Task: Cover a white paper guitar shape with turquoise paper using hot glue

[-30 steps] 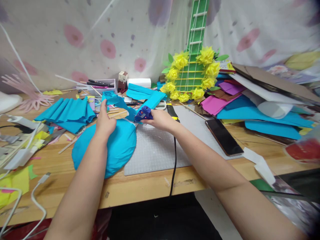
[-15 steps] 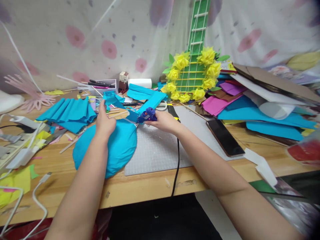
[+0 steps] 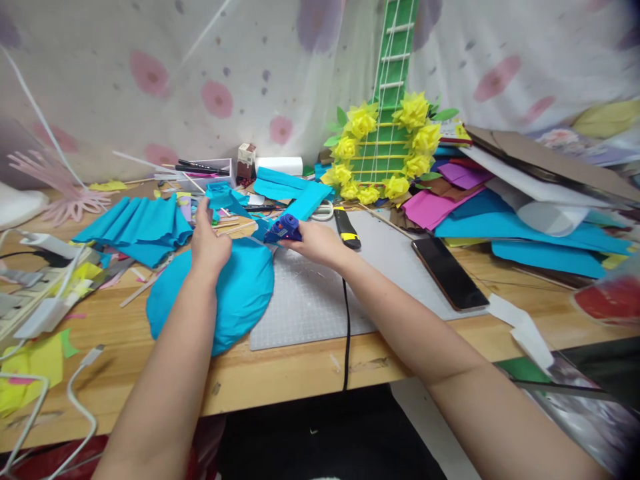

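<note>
A round, flat disc (image 3: 245, 300) covered in bright blue crepe paper lies across the near-left edge of the cutting mat. My left hand (image 3: 210, 247) is closed at its far rim, the thumb bent in and the index finger pointing away; the other fingertips are hidden. In my right hand (image 3: 317, 243) is a dark blue hot glue gun (image 3: 286, 227), its nozzle aimed left toward the disc's far edge. A black cord (image 3: 346, 333) runs from below that hand over the table edge. The nozzle tip is hard to make out against blue paper.
Right of my right hand are a black-and-yellow utility knife (image 3: 347, 228) and a phone (image 3: 450, 273) on the grey cutting mat (image 3: 320, 307). Behind stands a green guitar shape with yellow paper flowers (image 3: 361, 120). Pleated blue paper (image 3: 135, 227) and a power strip (image 3: 25, 293) lie left.
My right hand and the glue gun have shifted a little to the left, toward the disc, uncovering more of the utility knife. My left hand stays nearly still.
</note>
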Motion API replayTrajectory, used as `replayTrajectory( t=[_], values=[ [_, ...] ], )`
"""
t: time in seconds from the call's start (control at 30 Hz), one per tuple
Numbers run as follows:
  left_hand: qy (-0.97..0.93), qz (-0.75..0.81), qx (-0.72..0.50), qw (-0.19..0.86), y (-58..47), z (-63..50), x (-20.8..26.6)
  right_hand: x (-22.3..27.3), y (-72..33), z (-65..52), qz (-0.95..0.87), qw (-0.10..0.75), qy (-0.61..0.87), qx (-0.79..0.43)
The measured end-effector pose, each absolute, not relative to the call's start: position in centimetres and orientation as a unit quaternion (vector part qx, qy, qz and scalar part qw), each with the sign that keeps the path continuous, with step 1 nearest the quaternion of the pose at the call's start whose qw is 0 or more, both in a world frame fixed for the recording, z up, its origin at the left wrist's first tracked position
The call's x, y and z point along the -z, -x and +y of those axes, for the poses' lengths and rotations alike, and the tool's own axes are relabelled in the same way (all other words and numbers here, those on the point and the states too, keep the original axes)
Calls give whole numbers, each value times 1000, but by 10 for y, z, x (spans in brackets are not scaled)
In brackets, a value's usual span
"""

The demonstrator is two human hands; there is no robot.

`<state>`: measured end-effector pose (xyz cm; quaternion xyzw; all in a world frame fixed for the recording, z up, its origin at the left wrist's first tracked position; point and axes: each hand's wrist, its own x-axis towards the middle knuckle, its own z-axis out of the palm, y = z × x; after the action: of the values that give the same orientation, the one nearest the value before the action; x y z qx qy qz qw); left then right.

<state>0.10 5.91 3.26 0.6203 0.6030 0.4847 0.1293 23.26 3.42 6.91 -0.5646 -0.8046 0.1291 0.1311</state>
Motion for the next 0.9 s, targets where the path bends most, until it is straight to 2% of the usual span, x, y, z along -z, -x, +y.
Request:
replayTrajectory(
  t=[0.53, 0.73, 0.9],
  values=[
    [-597, 616, -493, 146, -4, 57, -37, -75, -240, 32, -805, 140, 554, -157],
    [-606, 598, -505, 142, -4, 57, -37, -77, -293, 25, -726, 255, 551, -323],
    [-606, 601, -503, 133, -7, 55, -41, -59, -346, 24, -595, 418, 582, -364]
  ],
)
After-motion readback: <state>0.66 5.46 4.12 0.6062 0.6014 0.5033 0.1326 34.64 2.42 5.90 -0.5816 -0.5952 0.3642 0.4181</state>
